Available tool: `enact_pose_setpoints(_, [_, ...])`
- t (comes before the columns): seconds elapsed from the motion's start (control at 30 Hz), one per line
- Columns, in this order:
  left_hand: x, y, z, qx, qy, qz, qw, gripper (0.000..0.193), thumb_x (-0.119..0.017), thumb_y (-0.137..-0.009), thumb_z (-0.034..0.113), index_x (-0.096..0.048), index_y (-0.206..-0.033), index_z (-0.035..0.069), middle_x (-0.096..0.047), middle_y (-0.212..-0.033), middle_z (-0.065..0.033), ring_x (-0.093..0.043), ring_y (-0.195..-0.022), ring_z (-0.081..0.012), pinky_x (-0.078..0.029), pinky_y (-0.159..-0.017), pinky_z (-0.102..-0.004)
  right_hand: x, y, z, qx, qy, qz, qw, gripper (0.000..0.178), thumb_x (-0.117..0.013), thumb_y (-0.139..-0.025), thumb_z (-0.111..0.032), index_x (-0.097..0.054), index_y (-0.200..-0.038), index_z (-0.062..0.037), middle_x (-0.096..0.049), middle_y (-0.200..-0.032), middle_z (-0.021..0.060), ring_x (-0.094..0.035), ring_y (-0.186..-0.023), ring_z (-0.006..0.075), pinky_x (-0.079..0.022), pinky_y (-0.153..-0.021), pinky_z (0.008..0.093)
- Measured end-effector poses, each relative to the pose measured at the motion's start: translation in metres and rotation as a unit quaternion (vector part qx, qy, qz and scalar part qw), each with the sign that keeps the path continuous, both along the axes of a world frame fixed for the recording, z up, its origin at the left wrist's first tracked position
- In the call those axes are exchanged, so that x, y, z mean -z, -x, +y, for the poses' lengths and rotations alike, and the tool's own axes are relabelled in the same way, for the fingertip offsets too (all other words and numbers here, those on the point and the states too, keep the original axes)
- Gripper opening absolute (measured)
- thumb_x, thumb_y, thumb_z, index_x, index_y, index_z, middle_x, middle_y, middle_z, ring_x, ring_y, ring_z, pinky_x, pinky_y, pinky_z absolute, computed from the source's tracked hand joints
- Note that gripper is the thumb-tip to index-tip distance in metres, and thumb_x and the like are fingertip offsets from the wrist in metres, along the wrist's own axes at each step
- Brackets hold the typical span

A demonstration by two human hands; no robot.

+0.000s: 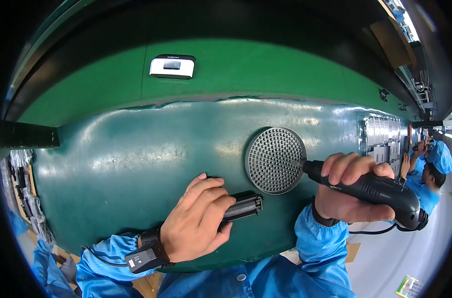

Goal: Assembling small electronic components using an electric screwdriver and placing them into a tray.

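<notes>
My right hand (352, 186) grips a black electric screwdriver (380, 194) with its cord trailing below. Its tip reaches over a round metal screw tray (276, 154), whose surface is dotted with many small screws or holes too fine to tell apart. Nearer to me and to the left, my left hand (196, 216) is closed around a black plastic housing (243, 206) on the green mat. Its right end sticks out past the fingers and shows some inner parts; the rest lies under my palm.
Beyond the mat (126, 164), a white and black device (172, 66) lies on a green belt (236, 67). Light-coloured parts (382, 134) fill trays at the right, near a co-worker in blue (427, 179). Wrapped parts (27, 193) sit in a box at the far left.
</notes>
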State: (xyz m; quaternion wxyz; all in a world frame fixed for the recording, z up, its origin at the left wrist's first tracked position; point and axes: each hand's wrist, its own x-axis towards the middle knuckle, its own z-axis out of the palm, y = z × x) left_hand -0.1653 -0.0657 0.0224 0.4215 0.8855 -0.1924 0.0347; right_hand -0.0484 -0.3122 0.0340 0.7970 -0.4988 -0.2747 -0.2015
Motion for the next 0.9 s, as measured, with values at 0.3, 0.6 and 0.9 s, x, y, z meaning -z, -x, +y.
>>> enact_pose_setpoints(0.3, [0.001,-0.002,0.003,0.004,0.013,-0.005,1.000,0.048,-0.087,-0.066,0.007,-0.065,-0.109,0.000,-0.066,-0.109,-0.0157,-0.062,-0.117,-0.0381,-0.047,-0.108,-0.0570,0.003,-0.002,0.000,0.034,0.010,0.029,0.999,0.078,-0.047,-0.091,-0.082,-0.046,-0.125,-0.0118,-0.057,-0.074,0.0117,-0.056,-0.055,0.0243,-0.051,-0.051,0.0414])
enact_pose_setpoints(0.6, [0.002,-0.003,0.003,0.005,0.019,-0.006,1.000,0.047,-0.087,-0.066,0.008,-0.067,-0.109,0.001,-0.067,-0.109,-0.0150,-0.062,-0.117,-0.0370,-0.047,-0.107,-0.0559,0.003,0.000,0.001,0.032,0.023,0.020,0.999,0.079,-0.049,-0.091,-0.081,-0.047,-0.124,-0.0097,-0.058,-0.075,0.0123,-0.057,-0.057,0.0247,-0.052,-0.053,0.0416])
enact_pose_setpoints(0.9, [0.004,-0.001,0.006,-0.030,0.062,0.015,0.998,0.047,-0.087,-0.061,0.006,-0.073,-0.106,0.004,-0.063,-0.108,-0.0078,-0.059,-0.116,-0.0329,-0.049,-0.099,-0.0448,-0.030,0.030,0.020,0.010,-0.056,0.008,0.998,0.071,-0.055,-0.095,-0.072,-0.049,-0.123,-0.0071,-0.053,-0.073,0.0066,-0.056,-0.056,0.0224,-0.051,-0.051,0.0373])
